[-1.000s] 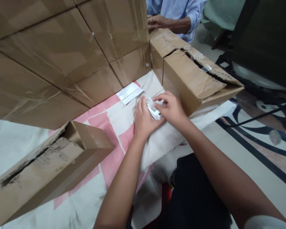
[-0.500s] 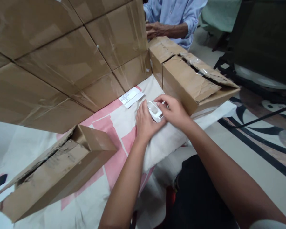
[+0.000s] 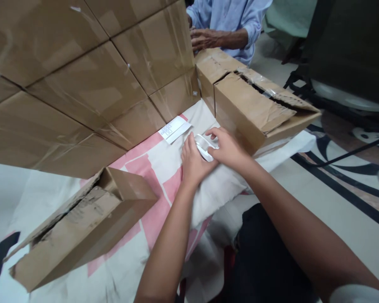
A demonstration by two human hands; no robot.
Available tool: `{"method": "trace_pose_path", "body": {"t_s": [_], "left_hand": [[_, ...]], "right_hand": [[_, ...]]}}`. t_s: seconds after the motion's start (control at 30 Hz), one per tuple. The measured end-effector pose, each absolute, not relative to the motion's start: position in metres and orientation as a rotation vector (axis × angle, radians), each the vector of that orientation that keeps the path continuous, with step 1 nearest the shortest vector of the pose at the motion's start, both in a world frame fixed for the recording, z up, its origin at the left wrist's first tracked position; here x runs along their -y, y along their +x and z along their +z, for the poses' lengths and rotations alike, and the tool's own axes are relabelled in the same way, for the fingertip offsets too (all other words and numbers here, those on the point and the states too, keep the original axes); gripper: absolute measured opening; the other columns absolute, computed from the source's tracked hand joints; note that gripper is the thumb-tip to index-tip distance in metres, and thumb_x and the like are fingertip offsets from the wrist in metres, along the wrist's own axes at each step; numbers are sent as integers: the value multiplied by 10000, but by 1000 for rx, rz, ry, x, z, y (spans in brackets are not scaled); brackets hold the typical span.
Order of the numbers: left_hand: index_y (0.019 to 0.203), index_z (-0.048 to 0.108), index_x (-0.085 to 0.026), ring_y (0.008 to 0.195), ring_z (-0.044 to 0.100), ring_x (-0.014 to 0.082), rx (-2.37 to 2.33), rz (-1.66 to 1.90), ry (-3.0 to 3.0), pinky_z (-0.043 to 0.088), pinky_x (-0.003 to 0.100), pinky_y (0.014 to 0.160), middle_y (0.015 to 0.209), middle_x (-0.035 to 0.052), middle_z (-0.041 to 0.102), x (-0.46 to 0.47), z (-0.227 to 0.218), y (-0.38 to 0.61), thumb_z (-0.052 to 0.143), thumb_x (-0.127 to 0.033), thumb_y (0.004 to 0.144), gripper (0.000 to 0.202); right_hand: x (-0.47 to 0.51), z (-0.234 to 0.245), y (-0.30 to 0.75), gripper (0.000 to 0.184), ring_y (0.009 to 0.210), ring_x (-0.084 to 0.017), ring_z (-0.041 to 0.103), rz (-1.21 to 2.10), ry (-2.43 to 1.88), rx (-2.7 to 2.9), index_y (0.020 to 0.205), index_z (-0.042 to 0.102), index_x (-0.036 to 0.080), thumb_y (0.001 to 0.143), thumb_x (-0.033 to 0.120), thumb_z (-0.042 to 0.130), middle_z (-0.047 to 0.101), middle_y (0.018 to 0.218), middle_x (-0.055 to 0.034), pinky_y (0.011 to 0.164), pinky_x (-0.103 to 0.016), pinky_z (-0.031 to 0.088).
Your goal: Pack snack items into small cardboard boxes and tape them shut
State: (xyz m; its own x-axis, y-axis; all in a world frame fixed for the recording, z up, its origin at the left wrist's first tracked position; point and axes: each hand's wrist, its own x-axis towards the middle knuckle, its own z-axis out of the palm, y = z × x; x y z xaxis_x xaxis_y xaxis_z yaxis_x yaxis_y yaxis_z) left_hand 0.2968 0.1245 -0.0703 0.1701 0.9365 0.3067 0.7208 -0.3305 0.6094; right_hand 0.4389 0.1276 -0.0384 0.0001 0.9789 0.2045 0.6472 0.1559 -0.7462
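Note:
Both my hands meet over a small white plastic part point(image 3: 203, 147) on a white and pink cloth point(image 3: 151, 168). My left hand point(image 3: 193, 162) cups the part from the left with its fingers curled round it. My right hand point(image 3: 228, 147) pinches the part's right side, thumb and fingers closed on it. Much of the part is hidden between the hands. A white paper label point(image 3: 174, 128) lies flat on the cloth just beyond them.
A wall of taped cardboard boxes point(image 3: 82, 80) rises at the left and back. A torn-open carton point(image 3: 255, 105) stands right of my hands, another open carton point(image 3: 82, 223) lies at the near left. Another person's hands point(image 3: 205, 38) rest behind the right carton. A dark cable point(image 3: 344, 155) crosses the patterned floor.
My hands have stayed on the white part and shifted only slightly, the right fingers closing lower over it. The view has drifted a little.

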Motion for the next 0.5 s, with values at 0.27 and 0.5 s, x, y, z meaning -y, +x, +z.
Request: {"method": "trace_pose_path", "body": {"t_s": [0.27, 0.5], "left_hand": [[1540, 193, -189, 1495, 316, 355, -1570, 953, 2116, 286, 537, 1210, 1583, 199, 351, -125, -72, 295, 793, -438, 674, 1082], [1530, 216, -178, 1488, 328, 349, -1590, 946, 2119, 287, 525, 1212, 1579, 197, 361, -124, -70, 297, 781, -455, 692, 1048]], "right_hand": [[-134, -46, 437, 374, 841, -180, 582, 540, -1395, 1775, 1109, 686, 196, 763, 89, 596, 605, 1058, -60, 748, -305, 470], [-130, -37, 439, 267, 894, -189, 604, 462, -1359, 1806, 1047, 714, 221, 832, 121, 593, 612, 1061, -48, 817, -322, 486]]}}
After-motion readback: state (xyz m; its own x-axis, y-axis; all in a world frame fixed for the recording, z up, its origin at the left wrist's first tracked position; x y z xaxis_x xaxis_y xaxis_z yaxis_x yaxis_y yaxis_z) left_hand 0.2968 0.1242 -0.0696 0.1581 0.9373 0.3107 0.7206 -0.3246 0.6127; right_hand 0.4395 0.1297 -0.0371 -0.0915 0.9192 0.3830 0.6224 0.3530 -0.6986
